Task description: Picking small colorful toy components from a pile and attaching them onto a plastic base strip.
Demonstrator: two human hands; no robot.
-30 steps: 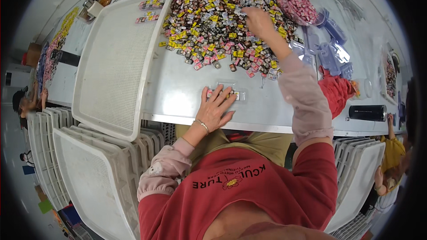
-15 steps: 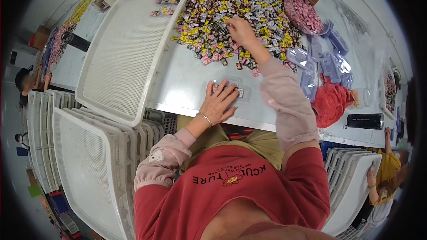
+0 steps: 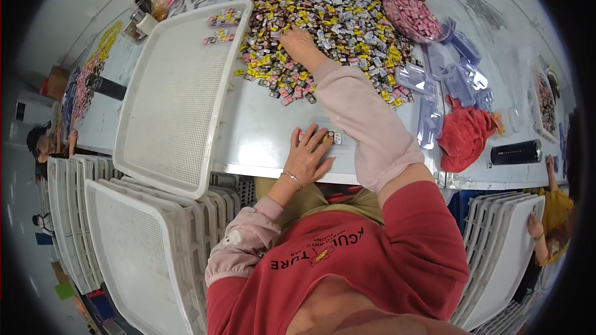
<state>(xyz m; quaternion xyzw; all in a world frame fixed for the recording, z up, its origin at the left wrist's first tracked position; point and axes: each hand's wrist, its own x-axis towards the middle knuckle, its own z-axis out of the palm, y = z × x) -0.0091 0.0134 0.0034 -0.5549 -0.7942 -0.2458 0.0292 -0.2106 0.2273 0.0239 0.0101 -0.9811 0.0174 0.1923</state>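
A big heap of small wrapped pieces, in yellow, pink, dark brown and white, covers the back of the metal table. My right hand reaches into its left part with fingers bent together; what they pinch is hidden. Near the front edge, my left hand lies with fingers spread over a shallow clear plastic box. Several of the small pieces show in a row between and beside those fingers. On the left, a large white mesh tray carries filled clear packs at its far end.
Right of the heap stand a round tub of pink pieces, clear bluish plastic boxes, a red cloth and a black bottle. White trays are stacked at lower left and lower right. Other people work at both sides.
My right hand has moved left across the heap, its forearm now slanting over the table. My left hand stays on the clear box. The whole view has shifted slightly.
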